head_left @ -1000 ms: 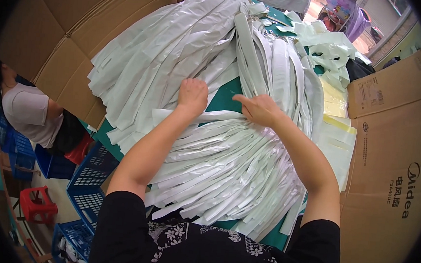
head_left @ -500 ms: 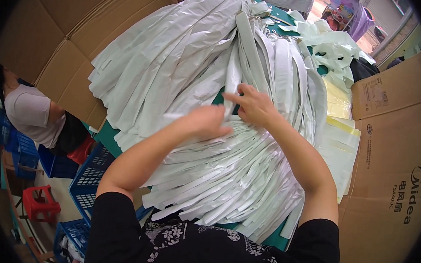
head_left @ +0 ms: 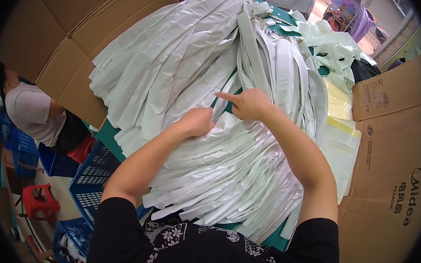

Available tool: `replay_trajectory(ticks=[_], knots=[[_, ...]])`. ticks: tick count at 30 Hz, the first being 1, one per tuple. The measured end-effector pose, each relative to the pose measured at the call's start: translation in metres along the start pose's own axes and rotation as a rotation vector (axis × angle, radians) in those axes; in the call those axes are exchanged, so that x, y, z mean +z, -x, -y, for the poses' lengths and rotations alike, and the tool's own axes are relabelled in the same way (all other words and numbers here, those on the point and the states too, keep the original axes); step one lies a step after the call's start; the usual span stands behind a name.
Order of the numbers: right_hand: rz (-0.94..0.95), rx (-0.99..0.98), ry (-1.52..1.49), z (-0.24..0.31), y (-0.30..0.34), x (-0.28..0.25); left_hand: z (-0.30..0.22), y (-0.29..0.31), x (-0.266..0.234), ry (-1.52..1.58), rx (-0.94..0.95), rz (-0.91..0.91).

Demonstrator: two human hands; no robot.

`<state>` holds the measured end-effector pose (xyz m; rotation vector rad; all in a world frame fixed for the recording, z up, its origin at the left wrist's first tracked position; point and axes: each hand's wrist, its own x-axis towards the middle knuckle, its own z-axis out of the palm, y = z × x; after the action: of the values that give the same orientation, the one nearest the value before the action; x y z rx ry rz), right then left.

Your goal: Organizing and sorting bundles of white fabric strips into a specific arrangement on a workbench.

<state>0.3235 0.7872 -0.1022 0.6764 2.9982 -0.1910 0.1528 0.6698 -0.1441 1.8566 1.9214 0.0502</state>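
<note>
Long folded white plastic bags lie fanned out in a near pile (head_left: 232,168) and a larger far pile (head_left: 171,59). At the gap between the piles, my left hand (head_left: 199,122) is closed, its fingers wrapped round the edge of a folded plastic bag (head_left: 221,102). That bag is narrow and slightly blurred, and it stands up between my two hands. My right hand (head_left: 251,105) is just to the right, above the near pile. Its index finger stretches out to the left toward the bag, while the other fingers curl under and are partly hidden.
A big cardboard box (head_left: 390,170) stands to the right, and cardboard panels (head_left: 84,37) rise at the left. Crumpled pale plastic (head_left: 331,47) lies far right on the green table (head_left: 108,138). Blue crates (head_left: 93,181), a red stool (head_left: 40,201) and another person (head_left: 31,115) are at the left.
My left hand has moved slightly, no longer blurred, and is now closed beside the gap. My right hand has shifted a little down and left, its index finger stretched out. The piles look the same.
</note>
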Motion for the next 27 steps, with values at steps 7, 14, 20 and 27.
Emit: replay_trajectory(ticks=[7, 14, 20, 27], knots=[[-0.231, -0.343, -0.092, -0.019, 0.011, 0.017, 0.036, -0.008, 0.007, -0.112, 0.093, -0.63], [-0.091, -0.315, -0.092, -0.029, 0.023, 0.03, 0.025, -0.035, -0.019, -0.31, -0.305, -0.395], [-0.153, -0.029, -0.234, -0.004, 0.027, 0.015, -0.014, -0.017, -0.028, 0.198, 0.012, -0.12], [-0.189, -0.19, 0.011, -0.017, 0.022, 0.025, -0.01, -0.013, -0.027, 0.136, 0.049, -0.27]])
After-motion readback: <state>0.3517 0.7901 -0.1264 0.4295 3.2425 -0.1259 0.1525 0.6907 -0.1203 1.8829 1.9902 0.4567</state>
